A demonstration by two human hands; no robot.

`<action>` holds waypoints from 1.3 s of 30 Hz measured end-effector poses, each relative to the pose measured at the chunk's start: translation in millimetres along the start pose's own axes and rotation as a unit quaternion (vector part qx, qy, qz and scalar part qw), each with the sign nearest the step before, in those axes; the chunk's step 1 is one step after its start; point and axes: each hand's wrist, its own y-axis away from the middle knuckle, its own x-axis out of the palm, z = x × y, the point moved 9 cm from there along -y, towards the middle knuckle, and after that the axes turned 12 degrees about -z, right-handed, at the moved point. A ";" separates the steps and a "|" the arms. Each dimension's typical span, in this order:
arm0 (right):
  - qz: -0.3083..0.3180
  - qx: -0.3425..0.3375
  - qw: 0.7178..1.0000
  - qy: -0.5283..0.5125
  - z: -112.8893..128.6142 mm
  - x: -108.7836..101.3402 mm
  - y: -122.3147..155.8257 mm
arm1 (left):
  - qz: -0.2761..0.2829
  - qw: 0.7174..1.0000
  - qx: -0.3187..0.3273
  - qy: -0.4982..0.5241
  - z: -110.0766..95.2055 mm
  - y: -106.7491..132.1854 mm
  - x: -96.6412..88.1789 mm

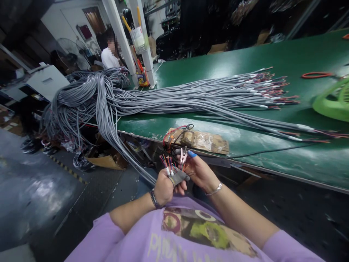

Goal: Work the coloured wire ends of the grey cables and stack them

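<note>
my left hand point(163, 188) fisted tight on gray cable end point(180, 177) | my right hand point(201, 171) at 3 o'clock, pinching thin wires point(183, 156) fanning toward 12 | light, limp, kink-prone, I judge; best gripped by the jacket

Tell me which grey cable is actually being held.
The cable end clasped in the left hand, coloured wires fanned toward the right hand; the other cables lie on the green table.

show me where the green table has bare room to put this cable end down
Bare: the near strip right of the brown pad, crossed only by a black wire; also the far strip behind the grey cables. The middle is crowded.
</note>
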 end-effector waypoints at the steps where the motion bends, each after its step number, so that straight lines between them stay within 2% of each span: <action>1: -0.002 -0.001 1.000 0.000 0.1 0.6 0.1 | -0.005 1.000 -0.001 -0.004 0.3 -0.8 0.2; 7: -0.018 0.032 0.999 -0.003 -5.4 0.7 -3.6 | -0.018 1.000 -0.017 0.002 3.4 -5.7 0.5; 17: -0.043 0.035 0.998 -0.040 -8.5 -5.6 -10.4 | -0.035 0.999 -0.027 0.003 4.5 -6.7 -1.3; 25: -0.002 0.044 0.998 -0.049 -12.5 -2.1 -5.0 | -0.020 0.999 0.012 -0.031 -0.9 -0.9 -3.0; 28: -0.014 0.036 0.999 -0.028 -10.1 -4.5 -3.3 | -0.018 0.999 0.029 -0.033 -1.7 0.8 -4.8; 36: -0.044 0.008 0.999 -0.018 -3.9 -9.2 -3.7 | -0.056 0.997 0.029 -0.037 -6.0 -2.3 -3.7; 39: -0.026 -0.002 1.000 0.003 -3.3 -9.2 -4.7 | -0.069 0.997 0.023 -0.041 -5.3 -2.9 -5.2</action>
